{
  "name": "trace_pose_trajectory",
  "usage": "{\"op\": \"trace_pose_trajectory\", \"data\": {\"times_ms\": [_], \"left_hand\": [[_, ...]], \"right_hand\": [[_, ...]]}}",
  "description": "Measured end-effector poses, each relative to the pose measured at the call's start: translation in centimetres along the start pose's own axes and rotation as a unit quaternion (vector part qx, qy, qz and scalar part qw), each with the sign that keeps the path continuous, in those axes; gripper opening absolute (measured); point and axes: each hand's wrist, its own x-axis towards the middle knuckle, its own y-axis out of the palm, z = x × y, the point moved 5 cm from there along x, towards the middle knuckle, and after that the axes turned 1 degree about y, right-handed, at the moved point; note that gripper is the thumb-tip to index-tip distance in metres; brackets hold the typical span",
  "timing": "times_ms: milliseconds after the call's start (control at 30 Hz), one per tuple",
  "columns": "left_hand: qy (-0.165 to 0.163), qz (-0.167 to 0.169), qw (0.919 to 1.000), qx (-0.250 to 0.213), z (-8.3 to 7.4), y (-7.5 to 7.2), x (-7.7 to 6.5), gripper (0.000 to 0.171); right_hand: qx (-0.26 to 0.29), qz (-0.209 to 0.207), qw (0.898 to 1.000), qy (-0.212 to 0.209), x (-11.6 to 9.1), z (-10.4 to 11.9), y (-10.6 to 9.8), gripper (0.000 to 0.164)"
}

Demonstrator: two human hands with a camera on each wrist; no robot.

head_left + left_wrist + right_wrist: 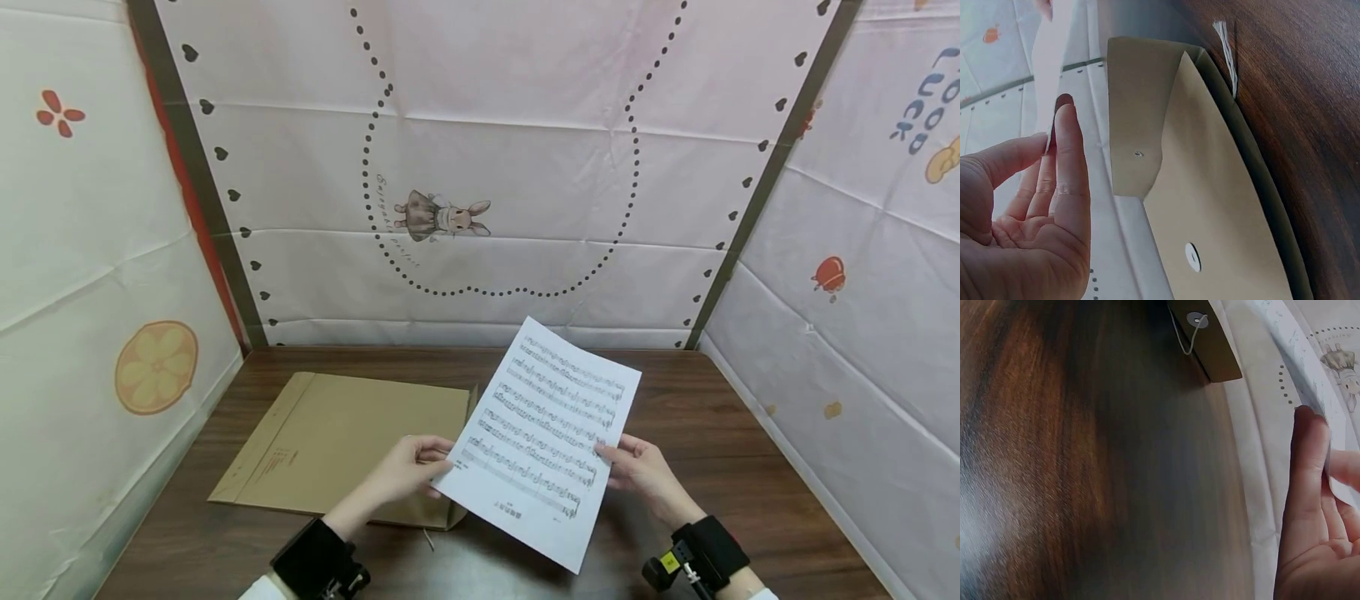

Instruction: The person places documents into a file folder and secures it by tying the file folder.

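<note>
A sheet of printed music [536,433] is held up above the table, tilted, its staves facing the head camera. My left hand [411,471] pinches its lower left edge between thumb and fingers, which the left wrist view also shows at the hand [1041,194]. On the opposite edge, my right hand [645,475] grips the paper with the thumb on top; in the right wrist view the fingers [1310,462] lie behind the sheet [1310,375]. Beneath and beside the left hand lies a brown kraft document envelope [360,433], with a button disc [1192,257] and a white string [1227,59].
The dark wooden table [735,467] carries the envelope on its left half. A printed white cloth wall [510,183] stands at the back, with further cloth walls at left [90,250] and right [862,333]. Each wrist wears a black camera band [315,558].
</note>
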Motion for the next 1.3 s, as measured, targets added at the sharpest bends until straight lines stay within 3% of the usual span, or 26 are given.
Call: {"op": "trace_pose_trajectory", "data": {"times_ms": [500,733,867,1300], "left_hand": [[-0.015,-0.090,0.9946,-0.049,-0.1,-0.7,0.0,0.040],[-0.020,-0.098,0.9896,-0.103,0.3,-0.2,-0.1,0.046],[-0.022,-0.086,0.9879,-0.127,0.6,0.2,-0.3,0.048],[-0.029,-0.071,0.9886,-0.130,0.8,1.8,-0.4,0.045]], "right_hand": [[0.067,-0.042,0.997,0.009,0.0,-0.2,0.9,0.029],[0.104,-0.075,0.992,0.013,-0.4,-0.1,1.4,0.024],[0.124,-0.090,0.988,0.021,-0.5,-0.2,1.9,0.026],[0.176,-0.092,0.980,0.018,-0.8,-0.2,4.3,0.030]]}}
